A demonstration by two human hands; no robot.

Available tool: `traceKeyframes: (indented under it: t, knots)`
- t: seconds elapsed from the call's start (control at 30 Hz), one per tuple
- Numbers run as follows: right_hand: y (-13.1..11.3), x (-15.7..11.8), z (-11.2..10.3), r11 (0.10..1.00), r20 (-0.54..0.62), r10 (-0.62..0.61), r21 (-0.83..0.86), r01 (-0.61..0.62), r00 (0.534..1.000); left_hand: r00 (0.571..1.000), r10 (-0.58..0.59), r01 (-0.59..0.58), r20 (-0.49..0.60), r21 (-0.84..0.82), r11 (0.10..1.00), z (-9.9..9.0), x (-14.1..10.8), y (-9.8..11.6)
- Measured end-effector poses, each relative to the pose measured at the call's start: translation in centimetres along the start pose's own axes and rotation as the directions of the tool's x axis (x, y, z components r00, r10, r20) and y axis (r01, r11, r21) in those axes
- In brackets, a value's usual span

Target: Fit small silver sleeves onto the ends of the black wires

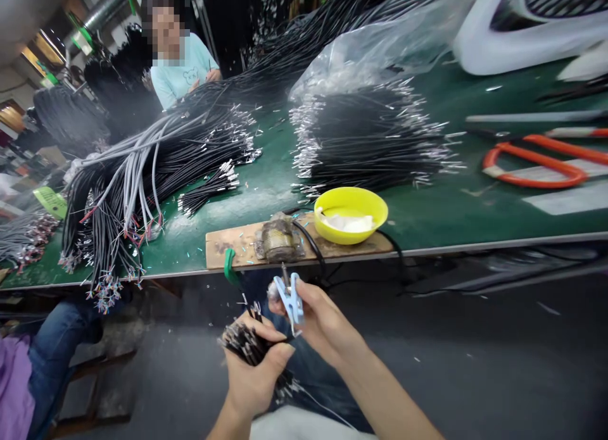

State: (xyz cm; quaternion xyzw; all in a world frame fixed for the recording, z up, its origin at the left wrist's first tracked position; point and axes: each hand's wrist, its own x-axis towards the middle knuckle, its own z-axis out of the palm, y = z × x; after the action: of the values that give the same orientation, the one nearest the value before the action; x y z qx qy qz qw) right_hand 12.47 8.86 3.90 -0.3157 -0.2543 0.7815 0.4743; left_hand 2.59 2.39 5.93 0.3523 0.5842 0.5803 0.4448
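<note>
My left hand is wrapped round a bundle of short black cables, their stripped ends pointing up and to the left. In my right hand is a light blue plastic clip, pinched between thumb and fingers beside the bundle. Right behind the clip, a small motor with a metal shaft is fixed on a wooden board at the table edge. A yellow bowl with white material in it stands on the board's right end.
Piles of black cables and grey cables cover the green table. Orange-handled scissors lie at the right. A person in a light blue shirt is across the table; another person's jeans show at lower left.
</note>
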Motion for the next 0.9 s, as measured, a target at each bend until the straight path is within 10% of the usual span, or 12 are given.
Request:
traceKeyframes:
  t: [0.9]
  knots:
    - [3.7,-1.3,-3.0,1.0,-0.08,-0.004,-0.017,0.002,0.997,0.986,-0.162,0.164,0.04,-0.058,0.985,-0.3,-0.1,-1.7]
